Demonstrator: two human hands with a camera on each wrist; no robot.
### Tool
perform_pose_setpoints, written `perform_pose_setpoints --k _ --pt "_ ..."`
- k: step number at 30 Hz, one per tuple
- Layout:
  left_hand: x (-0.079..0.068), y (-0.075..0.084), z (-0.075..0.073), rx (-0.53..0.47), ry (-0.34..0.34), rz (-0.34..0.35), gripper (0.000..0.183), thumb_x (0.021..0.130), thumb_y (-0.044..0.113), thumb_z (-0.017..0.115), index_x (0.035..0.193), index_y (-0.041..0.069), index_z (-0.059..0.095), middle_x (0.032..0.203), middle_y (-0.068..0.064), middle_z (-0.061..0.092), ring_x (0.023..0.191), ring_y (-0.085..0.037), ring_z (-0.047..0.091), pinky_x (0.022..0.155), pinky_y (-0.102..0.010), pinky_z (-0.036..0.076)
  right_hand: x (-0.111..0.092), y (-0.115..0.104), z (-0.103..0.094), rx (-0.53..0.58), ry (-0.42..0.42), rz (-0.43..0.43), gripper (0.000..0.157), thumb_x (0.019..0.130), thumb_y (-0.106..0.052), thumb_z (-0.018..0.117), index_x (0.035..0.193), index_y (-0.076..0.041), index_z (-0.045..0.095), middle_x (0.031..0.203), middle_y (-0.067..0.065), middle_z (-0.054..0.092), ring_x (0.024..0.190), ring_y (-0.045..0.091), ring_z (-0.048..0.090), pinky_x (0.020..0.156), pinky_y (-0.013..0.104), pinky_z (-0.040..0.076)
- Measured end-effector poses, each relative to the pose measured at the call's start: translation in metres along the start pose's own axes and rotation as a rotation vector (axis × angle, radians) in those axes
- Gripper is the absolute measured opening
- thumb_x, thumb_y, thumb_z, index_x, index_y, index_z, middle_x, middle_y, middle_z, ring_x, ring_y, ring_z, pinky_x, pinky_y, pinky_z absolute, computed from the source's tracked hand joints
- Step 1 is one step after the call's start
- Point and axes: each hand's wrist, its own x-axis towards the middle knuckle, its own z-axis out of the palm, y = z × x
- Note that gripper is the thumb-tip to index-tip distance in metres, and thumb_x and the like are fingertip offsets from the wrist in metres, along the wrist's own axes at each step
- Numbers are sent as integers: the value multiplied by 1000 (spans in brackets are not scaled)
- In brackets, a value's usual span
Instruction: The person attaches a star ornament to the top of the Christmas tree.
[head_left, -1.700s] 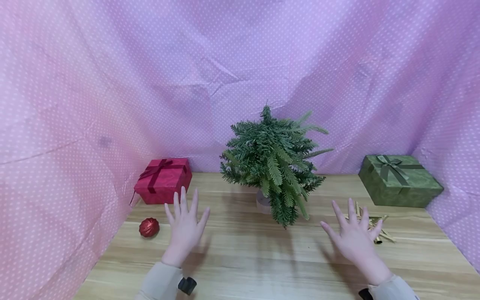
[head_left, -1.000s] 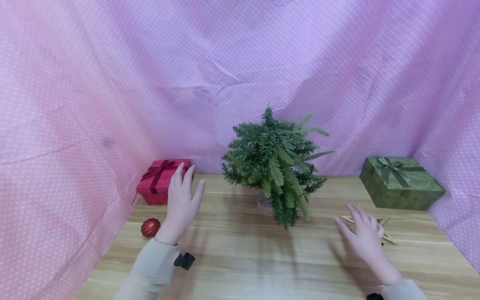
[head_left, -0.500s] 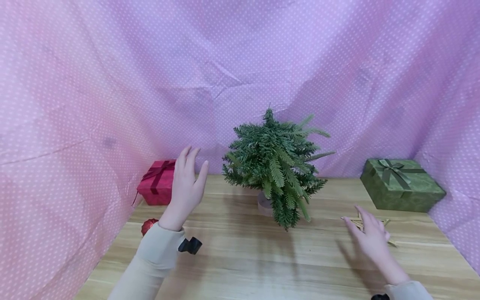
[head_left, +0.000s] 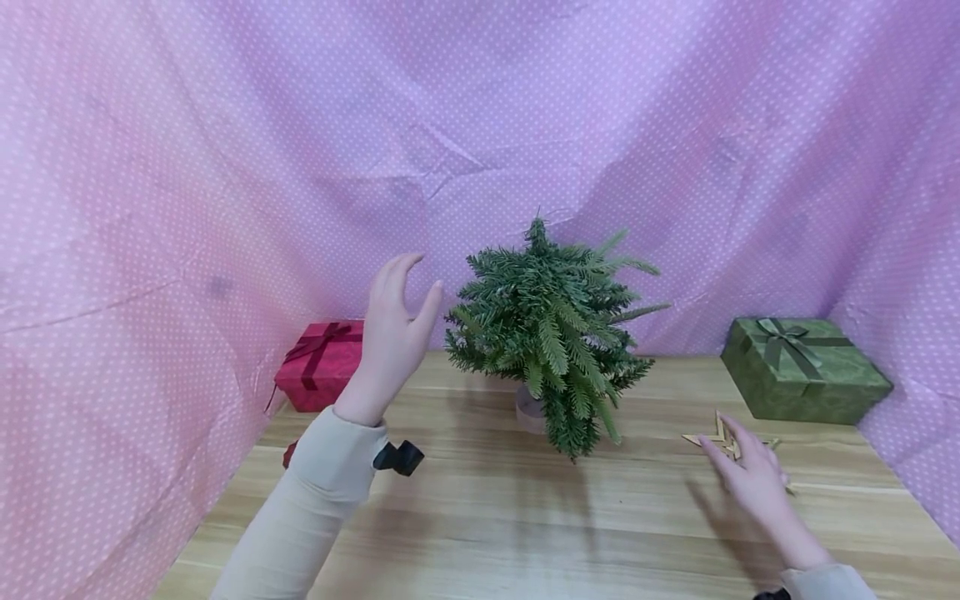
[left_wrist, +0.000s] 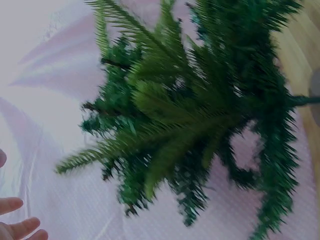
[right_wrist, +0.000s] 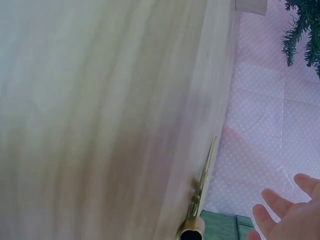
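Observation:
My left hand (head_left: 393,342) is raised in the air to the left of a small artificial Christmas tree (head_left: 551,325), its thumb apart from its bent fingers and nothing in it. In the left wrist view, a few fingertips (left_wrist: 20,227) show at the lower left, apart from the tree's branches (left_wrist: 190,115). Over a gold star tree topper (head_left: 723,442) lying on the table hovers my right hand (head_left: 753,479), covering part of it. From the right wrist, the star (right_wrist: 202,187) appears edge-on with a round socket end, and the fingers (right_wrist: 277,202) are spread beside it, not gripping.
A red gift box (head_left: 322,367) with a dark ribbon stands at the back left, partly behind the left hand. A red ornament (head_left: 289,454) is mostly hidden by the left sleeve. The green gift box (head_left: 806,371) sits at the back right. Pink dotted cloth surrounds the wooden table (head_left: 480,517).
The left hand has risen and moved forward and right, from beside the red ornament toward the tree. My right hand has shifted slightly right over the star, its fingers drawing closer together.

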Motion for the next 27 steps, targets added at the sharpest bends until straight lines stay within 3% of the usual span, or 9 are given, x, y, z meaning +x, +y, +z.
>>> perform_pose_setpoints --k 11,21,27 --pt "37 38 16 -179 -117 -141 55 92 30 61 138 6 43 136 -11 49 126 -22 46 106 -36 36 5 11 -13 5 -11 5 66 97 -35 50 139 12 32 132 42 35 117 61 31 92 70 25" --pt "54 48 39 -280 -217 -325 59 91 36 63 140 12 41 140 -5 48 128 -19 45 107 -36 37 17 23 -28 -16 -100 60 73 97 -37 50 139 17 25 132 47 30 111 55 42 89 64 34" --pt "62 49 55 -312 -260 -395 61 90 38 64 141 13 40 142 -5 45 130 -19 43 105 -37 38 27 31 -38 -40 -156 94 76 98 -38 47 140 18 19 133 47 27 113 59 40 89 65 35"
